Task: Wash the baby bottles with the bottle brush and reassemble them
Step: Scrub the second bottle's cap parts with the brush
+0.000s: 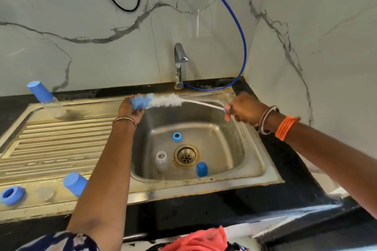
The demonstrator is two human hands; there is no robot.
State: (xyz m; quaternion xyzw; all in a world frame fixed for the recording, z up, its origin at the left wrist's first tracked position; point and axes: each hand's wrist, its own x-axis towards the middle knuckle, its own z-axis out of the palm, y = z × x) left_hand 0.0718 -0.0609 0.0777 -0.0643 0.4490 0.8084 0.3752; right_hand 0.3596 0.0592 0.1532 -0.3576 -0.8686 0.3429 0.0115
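Bottle brush (pixel 166 101) is up over the back rim of the sink (pixel 255 171), held level between both hands, just in front of the tap (pixel 179 63). Left hand (pixel 128 111) is curled round the blue sponge tip at the nine o'clock end, squeezing it by the look of things; right hand (pixel 243 111) has its fingers closed on the handle end at three o'clock. No water stream shows clearly from the tap.

Down in the basin, the pieces wait: a clear bottle body (pixel 162 161) standing at eight o'clock of the drain (pixel 186 156), a blue collar ring (pixel 177 136) at eleven o'clock, a blue cap (pixel 201 169) at four o'clock. On the drainboard (pixel 61 144), one capped bottle (pixel 43 96) stands at the far corner, another blue cap (pixel 75 184) and a second blue ring (pixel 12 195) sit near the front edge.

My read: the brush is being readied, wrung or lathered, with scrubbing not yet under way and reassembly well off. Next move likely calls for freeing the left hand, picking up that bottle body from the basin, and steering the bristles straight down its narrow neck with the right.
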